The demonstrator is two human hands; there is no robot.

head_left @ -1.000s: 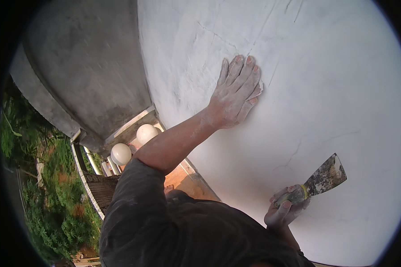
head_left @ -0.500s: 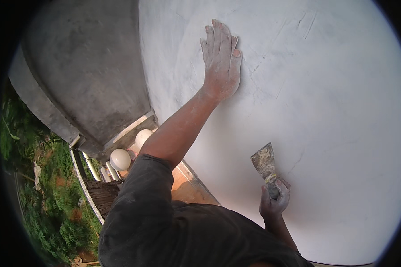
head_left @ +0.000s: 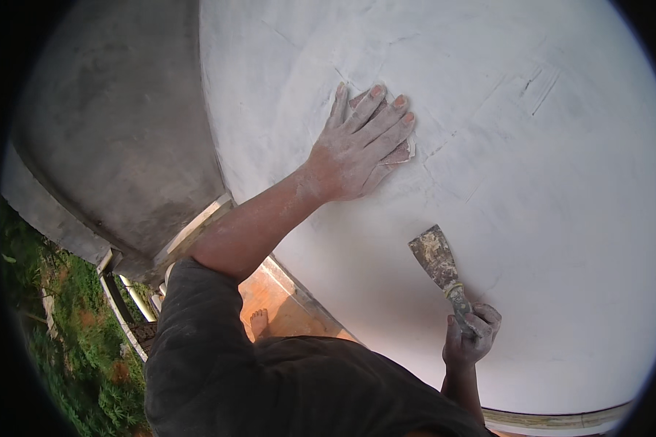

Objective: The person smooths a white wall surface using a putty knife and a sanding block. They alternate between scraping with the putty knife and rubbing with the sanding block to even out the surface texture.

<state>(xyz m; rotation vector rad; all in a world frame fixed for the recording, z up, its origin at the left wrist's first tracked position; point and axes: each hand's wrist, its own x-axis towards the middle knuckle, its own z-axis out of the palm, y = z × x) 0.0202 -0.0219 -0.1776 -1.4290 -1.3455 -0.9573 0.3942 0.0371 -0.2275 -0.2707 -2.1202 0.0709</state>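
Observation:
A white plastered wall (head_left: 561, 233) fills most of the view, with fine scratches and cracks across its surface. My left hand (head_left: 353, 149), coated in white dust, lies against it with the fingers stretched and slightly spread. Under that palm is a folded piece of reddish-brown sandpaper (head_left: 399, 154); it shows between the fingers and past their side. Lower and to the right, my right hand (head_left: 472, 336) is closed round the handle of a putty knife (head_left: 437, 258). The knife's broad blade, crusted with dried filler, points up and left, apparently apart from the wall.
A dark grey wall (head_left: 116, 124) meets the white one at the left. Below it are a railing (head_left: 120, 295), pale posts and green plants (head_left: 58, 364). My bare foot (head_left: 259, 322) is on the orange floor (head_left: 270, 295). A ledge (head_left: 561, 421) runs along the lower right.
My left hand has slid down the wall, its fingers now pointing more to the right and the sandpaper more exposed. My right hand with the putty knife has shifted slightly right. The view has shifted.

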